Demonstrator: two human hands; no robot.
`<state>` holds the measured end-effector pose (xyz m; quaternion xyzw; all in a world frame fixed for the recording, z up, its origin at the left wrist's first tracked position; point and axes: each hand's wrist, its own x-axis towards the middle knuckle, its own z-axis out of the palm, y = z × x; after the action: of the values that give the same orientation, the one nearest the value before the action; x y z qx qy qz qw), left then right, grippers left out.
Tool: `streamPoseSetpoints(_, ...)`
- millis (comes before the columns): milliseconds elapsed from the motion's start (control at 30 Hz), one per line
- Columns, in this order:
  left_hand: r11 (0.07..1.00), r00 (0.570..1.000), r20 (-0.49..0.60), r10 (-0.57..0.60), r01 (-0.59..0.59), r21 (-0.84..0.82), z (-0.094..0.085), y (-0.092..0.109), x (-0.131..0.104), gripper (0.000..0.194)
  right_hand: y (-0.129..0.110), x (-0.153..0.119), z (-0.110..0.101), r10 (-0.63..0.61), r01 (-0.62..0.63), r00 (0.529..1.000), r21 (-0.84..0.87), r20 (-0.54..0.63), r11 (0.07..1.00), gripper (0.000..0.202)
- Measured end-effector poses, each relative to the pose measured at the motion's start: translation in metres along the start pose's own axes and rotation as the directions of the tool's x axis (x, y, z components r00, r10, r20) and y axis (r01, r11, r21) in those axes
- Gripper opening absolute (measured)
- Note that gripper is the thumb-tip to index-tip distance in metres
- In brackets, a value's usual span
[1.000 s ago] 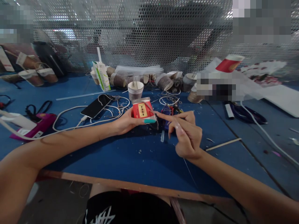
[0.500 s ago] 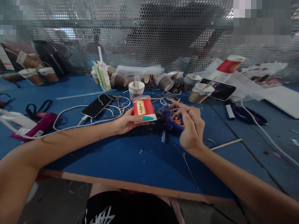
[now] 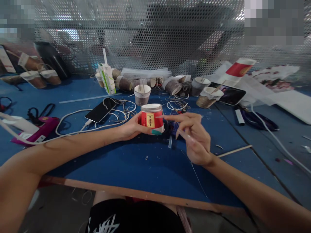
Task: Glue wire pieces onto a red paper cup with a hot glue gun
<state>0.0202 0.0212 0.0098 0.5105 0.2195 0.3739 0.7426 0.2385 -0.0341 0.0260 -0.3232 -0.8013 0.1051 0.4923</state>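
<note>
My left hand (image 3: 133,127) is wrapped round a red and white paper cup (image 3: 157,121) with a yellow label, held nearly upright above the table. The thumb with its green nail lies across the cup's front, and the other fingers are hidden behind it. To the right, my right hand (image 3: 195,137) has its fingers apart, the index finger stretched toward the cup's right side. Whether that fingertip touches the cup I cannot tell. Nothing shows in the right hand. A blue tangled object (image 3: 174,127) lies partly hidden behind its fingers.
A white-rimmed cup (image 3: 142,94) stands behind the held one, with several brown-wrapped cups further back. A phone (image 3: 101,109) with a white cable lies left, near a purple power strip (image 3: 40,129). A thin wooden stick (image 3: 234,151) lies right. Perforated metal mesh (image 3: 155,38) borders the back.
The cup in my left hand has tipped more upright and come slightly lower and to the right. My right hand has turned, its index finger moving left and down to the cup.
</note>
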Motion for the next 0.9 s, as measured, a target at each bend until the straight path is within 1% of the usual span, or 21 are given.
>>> streamPoseSetpoints(67, 1.0, 1.0, 0.006, 0.009, -0.009, 0.02, 0.0, 0.0, 0.0, 0.07, -0.01, 0.0, 0.0, -0.037, 0.03, 0.996, 0.083, 0.086, 0.996, 0.022)
streamPoseSetpoints(100, 1.0, 1.0, 0.006, 0.013, -0.013, 0.027, 0.0, -0.001, 0.0, 0.069, -0.014, 0.0, 0.001, -0.034, 0.018, 0.991, 0.123, 0.127, 0.992, 0.022)
streamPoseSetpoints(167, 0.999, 1.0, 0.005, 0.02, -0.02, 0.029, 0.0, -0.001, 0.0, 0.07, -0.02, 0.002, 0.002, 0.027, -0.056, 0.989, 0.203, 0.144, 0.977, 0.024)
streamPoseSetpoints(233, 1.0, 1.0, 0.013, 0.017, -0.017, 0.025, -0.001, -0.001, 0.0, 0.072, -0.023, 0.005, 0.003, 0.144, -0.165, 0.986, 0.352, 0.086, 0.921, 0.027)
streamPoseSetpoints(267, 1.0, 1.0, 0.024, 0.014, -0.015, 0.021, -0.002, -0.001, 0.0, 0.073, -0.023, 0.008, 0.004, 0.209, -0.211, 0.976, 0.449, 0.056, 0.868, 0.027)
streamPoseSetpoints(333, 1.0, 0.999, 0.049, 0.008, -0.008, 0.006, -0.002, 0.001, 0.0, 0.071, -0.02, 0.013, 0.005, 0.324, -0.263, 0.946, 0.619, 0.014, 0.74, 0.027)
streamPoseSetpoints(400, 1.0, 0.998, 0.067, -0.002, 0.002, -0.01, 0.0, 0.004, -0.001, 0.069, -0.013, 0.017, 0.004, 0.419, -0.289, 0.908, 0.699, -0.017, 0.654, 0.027)
streamPoseSetpoints(433, 1.0, 0.998, 0.067, -0.009, 0.01, -0.014, 0.0, 0.005, -0.001, 0.069, -0.009, 0.019, 0.004, 0.46, -0.304, 0.887, 0.707, -0.034, 0.638, 0.026)
streamPoseSetpoints(500, 0.999, 0.998, 0.053, -0.03, 0.03, -0.011, 0.001, 0.006, -0.001, 0.069, -0.002, 0.019, 0.003, 0.498, -0.294, 0.86, 0.694, -0.107, 0.658, 0.027)
streamPoseSetpoints(533, 0.999, 0.999, 0.042, -0.034, 0.034, -0.009, 0.001, 0.005, -0.001, 0.069, -0.001, 0.019, 0.003, 0.485, -0.264, 0.861, 0.679, -0.154, 0.685, 0.027)
streamPoseSetpoints(567, 0.999, 0.999, 0.03, -0.033, 0.033, -0.006, 0.001, 0.004, -0.001, 0.069, -0.001, 0.018, 0.003, 0.451, -0.231, 0.872, 0.655, -0.188, 0.72, 0.026)
streamPoseSetpoints(600, 1.0, 0.999, 0.02, -0.026, 0.026, -0.002, 0.0, 0.002, -0.001, 0.069, -0.002, 0.016, 0.003, 0.402, -0.208, 0.894, 0.614, -0.196, 0.761, 0.025)
streamPoseSetpoints(633, 1.0, 1.0, 0.011, -0.01, 0.01, 0.004, 0.0, 0.0, -0.001, 0.07, -0.005, 0.014, 0.003, 0.342, -0.196, 0.923, 0.554, -0.174, 0.809, 0.024)
streamPoseSetpoints(667, 1.0, 1.0, 0.005, 0.009, -0.009, 0.013, -0.001, -0.003, 0.0, 0.07, -0.009, 0.012, 0.003, 0.272, -0.186, 0.955, 0.472, -0.12, 0.862, 0.024)
streamPoseSetpoints(700, 0.999, 1.0, 0.0, 0.028, -0.028, 0.027, -0.001, -0.005, 0.0, 0.071, -0.014, 0.01, 0.002, 0.196, -0.169, 0.98, 0.373, -0.037, 0.912, 0.023)
streamPoseSetpoints(733, 0.998, 0.999, -0.002, 0.041, -0.041, 0.043, -0.002, -0.007, 0.0, 0.071, -0.018, 0.009, 0.002, 0.12, -0.13, 0.991, 0.267, 0.055, 0.955, 0.022)
streamPoseSetpoints(767, 0.997, 0.999, -0.004, 0.05, -0.049, 0.058, -0.002, -0.009, 0.0, 0.071, -0.022, 0.007, 0.001, 0.05, -0.074, 0.989, 0.171, 0.139, 0.982, 0.021)
streamPoseSetpoints(800, 0.996, 0.999, -0.005, 0.053, -0.052, 0.07, -0.001, -0.01, 0.0, 0.071, -0.026, 0.006, 0.001, -0.005, -0.015, 0.98, 0.1, 0.197, 0.995, 0.018)
streamPoseSetpoints(833, 0.996, 0.999, -0.005, 0.054, -0.053, 0.078, -0.001, -0.011, 0.0, 0.07, -0.028, 0.005, 0.0, -0.042, 0.031, 0.973, 0.052, 0.226, 0.998, 0.016)
streamPoseSetpoints(867, 0.995, 0.999, -0.004, 0.055, -0.054, 0.082, 0.0, -0.011, 0.001, 0.07, -0.029, 0.004, 0.0, -0.062, 0.059, 0.971, 0.02, 0.229, 0.998, 0.015)
streamPoseSetpoints(900, 0.995, 0.998, -0.004, 0.057, -0.056, 0.082, 0.0, -0.01, 0.001, 0.071, -0.029, 0.004, 0.0, -0.071, 0.073, 0.976, 0.0, 0.206, 0.997, 0.014)
